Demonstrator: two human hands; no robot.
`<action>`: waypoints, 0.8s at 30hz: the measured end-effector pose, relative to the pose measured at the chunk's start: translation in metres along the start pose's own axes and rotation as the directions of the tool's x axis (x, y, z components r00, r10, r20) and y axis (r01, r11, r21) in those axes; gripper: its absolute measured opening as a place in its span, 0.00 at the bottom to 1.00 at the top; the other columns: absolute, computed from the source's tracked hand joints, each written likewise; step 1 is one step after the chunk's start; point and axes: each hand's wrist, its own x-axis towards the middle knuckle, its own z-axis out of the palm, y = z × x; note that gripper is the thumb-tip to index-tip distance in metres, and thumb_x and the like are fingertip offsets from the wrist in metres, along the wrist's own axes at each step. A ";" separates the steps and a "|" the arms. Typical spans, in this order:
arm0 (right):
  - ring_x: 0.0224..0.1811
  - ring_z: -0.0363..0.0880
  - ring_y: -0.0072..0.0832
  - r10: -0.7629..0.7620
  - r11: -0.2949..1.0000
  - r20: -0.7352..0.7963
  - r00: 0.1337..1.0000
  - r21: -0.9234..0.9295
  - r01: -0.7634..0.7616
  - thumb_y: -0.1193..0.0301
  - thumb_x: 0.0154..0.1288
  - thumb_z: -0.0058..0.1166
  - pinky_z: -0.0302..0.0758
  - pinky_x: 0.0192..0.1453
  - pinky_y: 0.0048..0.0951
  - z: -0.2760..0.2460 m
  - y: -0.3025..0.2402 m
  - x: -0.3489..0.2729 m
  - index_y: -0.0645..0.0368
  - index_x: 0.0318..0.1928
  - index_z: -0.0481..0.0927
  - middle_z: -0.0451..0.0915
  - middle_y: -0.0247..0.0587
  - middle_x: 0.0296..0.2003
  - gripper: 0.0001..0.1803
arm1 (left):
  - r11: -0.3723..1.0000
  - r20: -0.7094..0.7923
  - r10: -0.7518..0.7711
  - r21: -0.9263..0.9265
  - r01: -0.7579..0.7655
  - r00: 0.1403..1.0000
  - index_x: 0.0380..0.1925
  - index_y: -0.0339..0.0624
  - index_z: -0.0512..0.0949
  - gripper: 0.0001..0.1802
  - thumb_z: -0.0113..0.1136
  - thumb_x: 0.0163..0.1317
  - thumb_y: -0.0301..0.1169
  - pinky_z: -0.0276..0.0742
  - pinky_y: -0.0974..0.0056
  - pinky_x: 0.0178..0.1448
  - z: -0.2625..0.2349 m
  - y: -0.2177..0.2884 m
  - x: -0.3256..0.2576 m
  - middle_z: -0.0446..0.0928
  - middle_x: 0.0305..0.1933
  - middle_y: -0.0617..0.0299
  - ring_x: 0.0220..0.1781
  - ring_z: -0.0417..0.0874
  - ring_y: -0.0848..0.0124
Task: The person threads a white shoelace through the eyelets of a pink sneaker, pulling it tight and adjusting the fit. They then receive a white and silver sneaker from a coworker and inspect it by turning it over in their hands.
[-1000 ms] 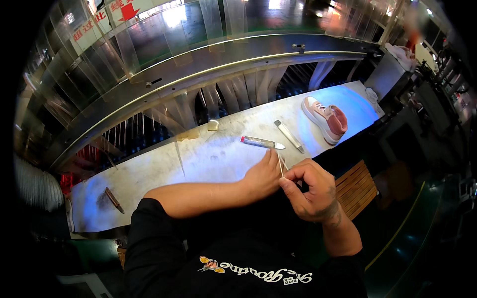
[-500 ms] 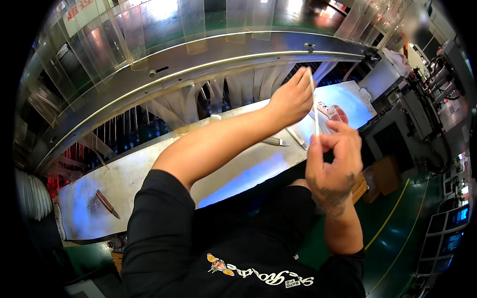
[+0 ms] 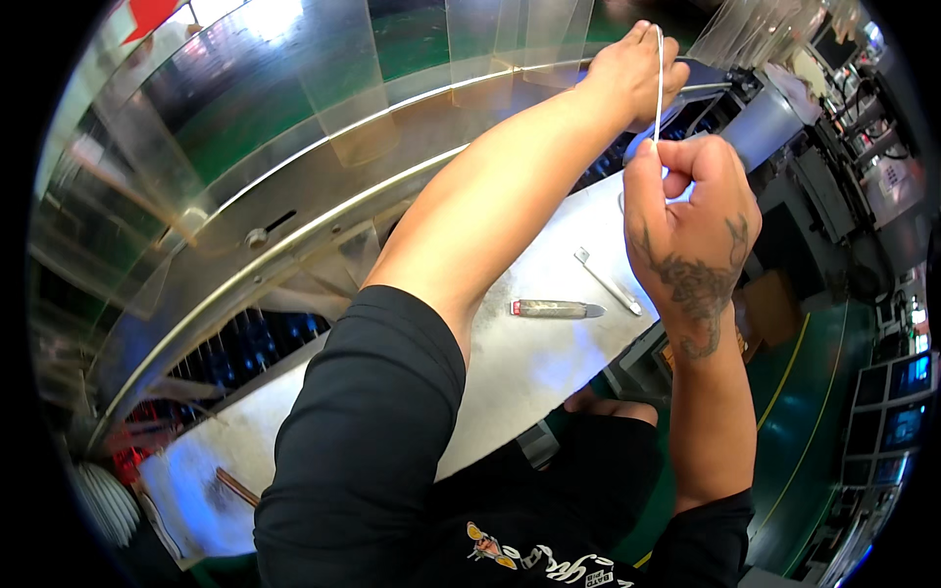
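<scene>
Cord (image 3: pixel 660 93) pinched in R hand (image 3: pixel 694 211) runs to curled L hand (image 3: pixel 630 76), grip unclear; shirt (image 3: pixel 431 549) w/ wht lettering (image 3: pixel 566 569).

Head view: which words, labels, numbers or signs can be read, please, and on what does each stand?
White curved lettering on the black fabric shirt: partly cut off below; I do not copy it.
Red pointed sign, upper left: no words visible.
Blue-lit rectangular screens, right edge: too small to read.
</scene>
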 end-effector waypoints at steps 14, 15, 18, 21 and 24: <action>0.24 0.73 0.19 -0.083 0.989 -0.074 0.994 -0.125 0.074 0.77 0.66 0.68 0.71 0.31 0.23 0.016 -0.023 0.018 0.63 0.33 0.81 0.77 0.33 0.23 0.07 | 0.958 0.226 -0.129 -0.224 0.180 0.966 0.59 0.34 0.81 0.21 0.54 0.68 0.29 0.58 0.45 0.85 0.003 0.001 0.020 0.71 0.72 0.34 0.81 0.65 0.38; 0.24 0.73 0.19 -0.096 0.991 -0.074 0.993 -0.104 0.088 0.77 0.66 0.69 0.72 0.30 0.23 0.015 -0.025 0.019 0.62 0.33 0.82 0.77 0.33 0.23 0.07 | 0.955 0.255 -0.126 -0.229 0.187 0.959 0.60 0.33 0.81 0.22 0.55 0.68 0.29 0.58 0.45 0.85 0.001 0.000 0.021 0.71 0.72 0.34 0.82 0.65 0.38; 0.23 0.73 0.19 -0.106 0.993 -0.062 0.992 -0.059 0.103 0.78 0.65 0.69 0.72 0.30 0.23 0.014 -0.030 0.023 0.62 0.33 0.82 0.77 0.32 0.22 0.07 | 0.952 0.334 -0.112 -0.235 0.198 0.936 0.64 0.30 0.77 0.29 0.63 0.62 0.30 0.56 0.45 0.86 -0.009 -0.003 0.023 0.66 0.77 0.31 0.84 0.60 0.38; 0.23 0.73 0.19 -0.061 0.998 -0.081 0.995 -0.035 0.058 0.78 0.64 0.68 0.72 0.30 0.23 0.017 -0.039 0.024 0.62 0.33 0.82 0.77 0.32 0.23 0.06 | 0.946 0.390 -0.119 -0.233 0.223 0.913 0.68 0.29 0.72 0.39 0.71 0.57 0.34 0.52 0.46 0.88 -0.023 -0.004 0.027 0.60 0.80 0.28 0.86 0.55 0.38; 0.23 0.73 0.19 0.011 0.998 -0.131 0.991 0.066 -0.002 0.78 0.63 0.68 0.72 0.29 0.22 0.021 -0.047 0.023 0.62 0.33 0.81 0.77 0.32 0.23 0.07 | 0.927 0.489 -0.130 -0.247 0.280 0.862 0.69 0.29 0.72 0.39 0.71 0.58 0.35 0.52 0.46 0.88 -0.034 -0.003 0.029 0.59 0.81 0.28 0.86 0.55 0.38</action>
